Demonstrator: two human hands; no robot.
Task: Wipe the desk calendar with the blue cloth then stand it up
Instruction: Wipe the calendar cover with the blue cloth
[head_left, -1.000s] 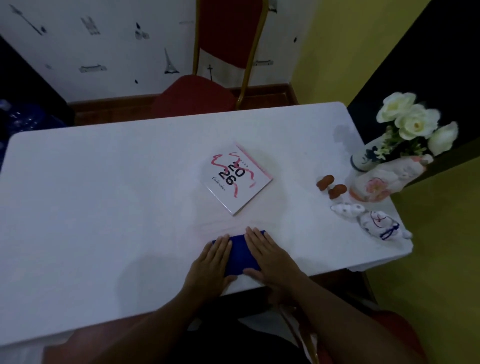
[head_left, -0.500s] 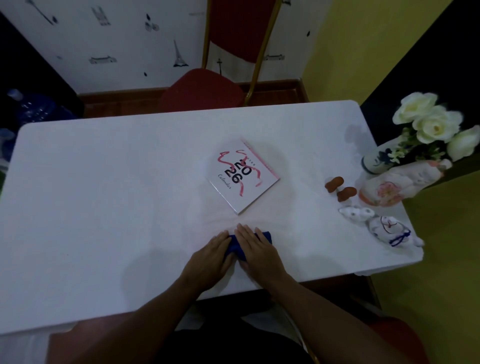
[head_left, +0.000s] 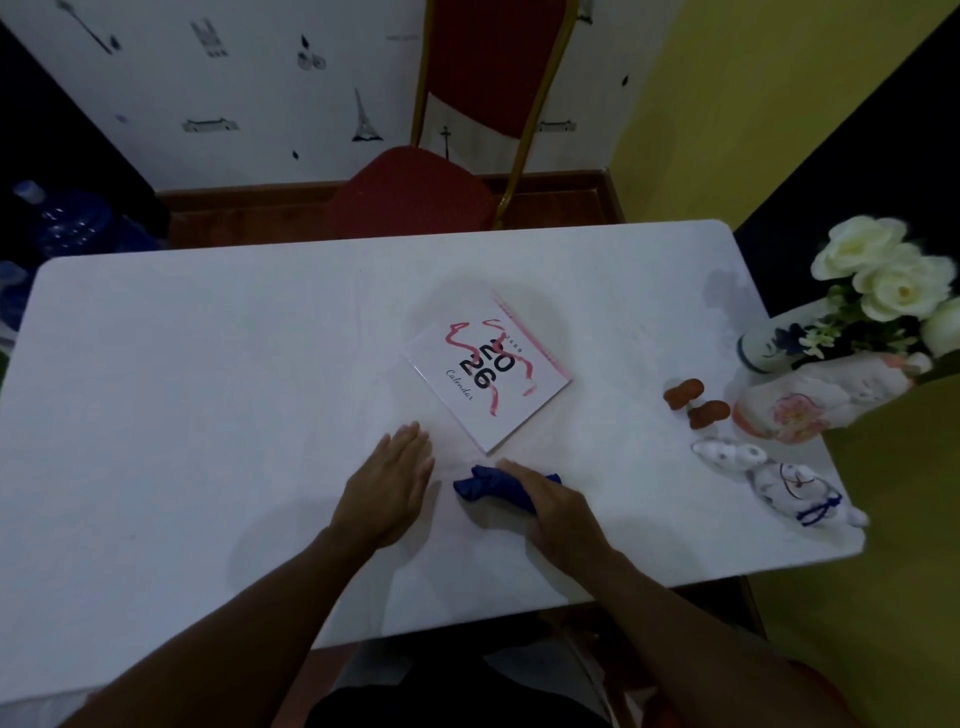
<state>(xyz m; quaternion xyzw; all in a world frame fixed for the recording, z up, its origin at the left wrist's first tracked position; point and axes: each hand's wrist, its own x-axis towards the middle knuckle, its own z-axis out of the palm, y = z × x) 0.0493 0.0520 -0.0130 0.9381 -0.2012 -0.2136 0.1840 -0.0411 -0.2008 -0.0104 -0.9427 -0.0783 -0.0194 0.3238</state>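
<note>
— Looking down from the head camera, I see the right hand (head_left: 558, 512) bunched over the blue cloth (head_left: 485, 483), its fingers (head_left: 519, 475) curled round the crumpled fabric and pinching it against the white worktop (head_left: 208, 389).

— And the other hand?

— I see the left hand (head_left: 387, 486) lying flat, palm down, just left of the cloth and apart from it. Its fingers (head_left: 410, 447) are pressed together and straight, with nothing under them but the bare surface.

— Where is the desk calendar?

— I have the desk calendar (head_left: 491, 376) lying flat on its back near the middle of the worktop, turned at an angle, the cover reading "2026 Calendar" with pink ribbon strokes. Its near corner points toward the cloth and comes close to the right hand's fingertips; I cannot tell whether they touch. The left hand sits near its lower left edge, not on it.

— Anything else around?

— Along the right edge I see two small brown figures (head_left: 696, 402), a vase (head_left: 769, 348) with white flowers (head_left: 893, 275), a pale ceramic piece with a pink flower painted on it (head_left: 810, 400), and small white figurines with blue markings (head_left: 779, 478). A red chair (head_left: 415, 192) stands beyond the far edge.
</note>
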